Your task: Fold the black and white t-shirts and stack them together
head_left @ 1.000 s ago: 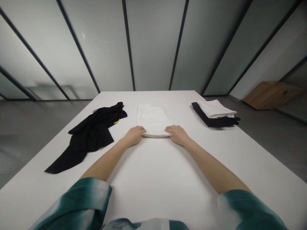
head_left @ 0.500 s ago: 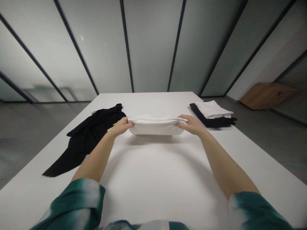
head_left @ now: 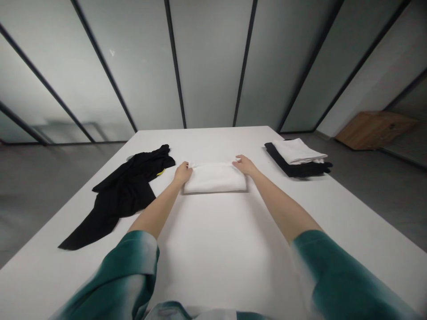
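A white folded garment point(head_left: 215, 178) lies as a neat rectangle on the white table, straight ahead of me. At its far left corner my left hand point(head_left: 183, 172) is closed on the fabric, with the fingers curled around the edge. My right hand point(head_left: 244, 165) holds the far right corner between thumb and fingers; the fingertips partly hide the grip. Both arms reach forward over the tabletop, in rolled green-and-white sleeves.
A crumpled black garment point(head_left: 123, 189) with a small yellow strip point(head_left: 161, 172) lies to the left. Folded black cloth point(head_left: 290, 168) with a folded white one point(head_left: 296, 151) on top sits at the right. The table point(head_left: 213, 249) ends before a frosted-glass wall point(head_left: 210, 62).
The white garment has come down from just above the table to lie flat on it. Both hands have moved closer together along its far edge.
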